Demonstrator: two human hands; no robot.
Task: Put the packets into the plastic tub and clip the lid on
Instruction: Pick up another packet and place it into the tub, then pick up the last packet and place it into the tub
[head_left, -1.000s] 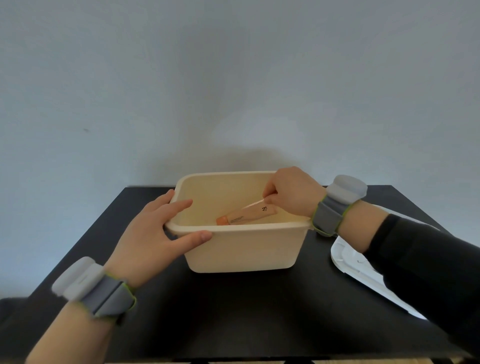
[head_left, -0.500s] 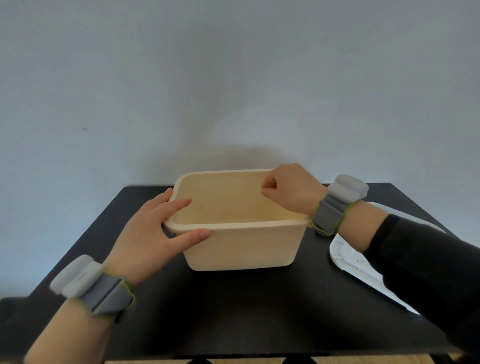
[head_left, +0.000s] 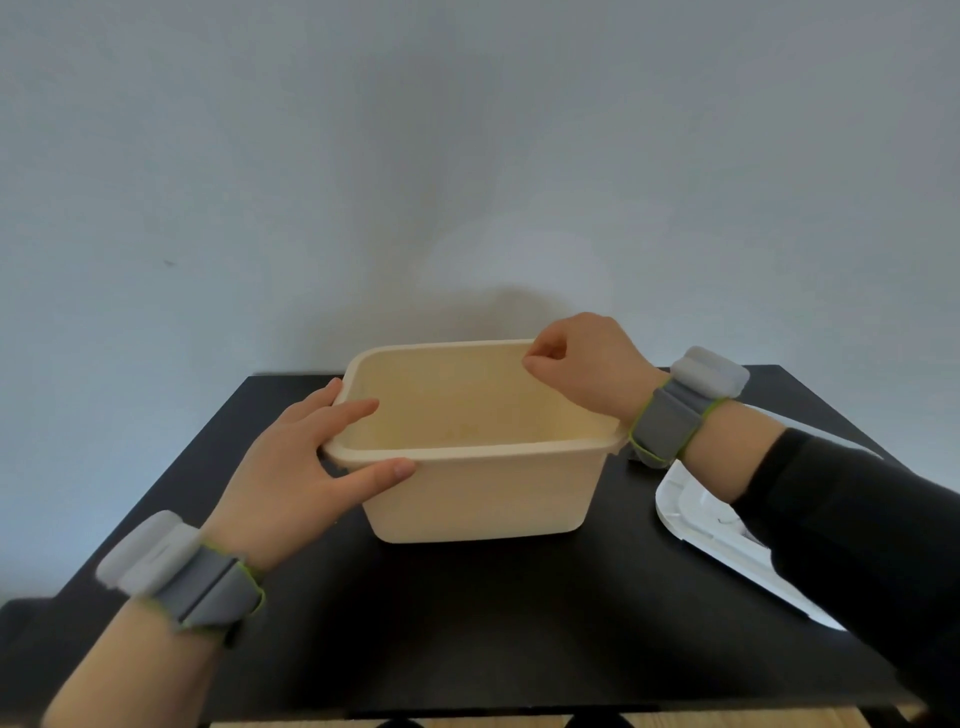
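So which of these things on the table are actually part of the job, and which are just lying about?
Part of the job:
cream plastic tub
flat white plastic lid
left hand, holding the tub's rim
right hand

Just there:
black table
grey wristbands

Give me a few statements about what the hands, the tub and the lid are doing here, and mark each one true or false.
1. The left hand grips the near left corner of the plastic tub. True.
2. The lid is clipped onto the tub. False: it lies flat on the black table to the right of the tub, partly under the right forearm.
3. The right hand is above the tub's far right corner, fingers curled in. True.
4. The right hand holds a packet. False: no packet shows in its fingers.
5. The tub lies tipped on its side. False: it stands upright, open at the top.
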